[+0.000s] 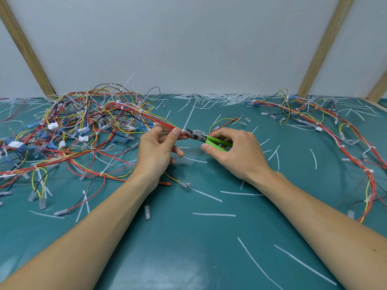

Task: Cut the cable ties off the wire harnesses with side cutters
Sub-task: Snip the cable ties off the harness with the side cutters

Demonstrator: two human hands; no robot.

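Near the centre of the frame, the left hand [156, 149] pinches a red wire bundle [161, 120] between thumb and fingertips, just left of a white cable tie [183, 130]. The right hand [232, 151] curls around the green handles of the side cutters [206, 139], whose tip meets that tie. More harnesses [69, 126] fill the left of the green table [188, 248]. No writing is legible.

Teal table [188, 248], littered.
Tangled wire harnesses [83, 126] lie left and right; cut white cable ties [213, 214] lie scattered everywhere.
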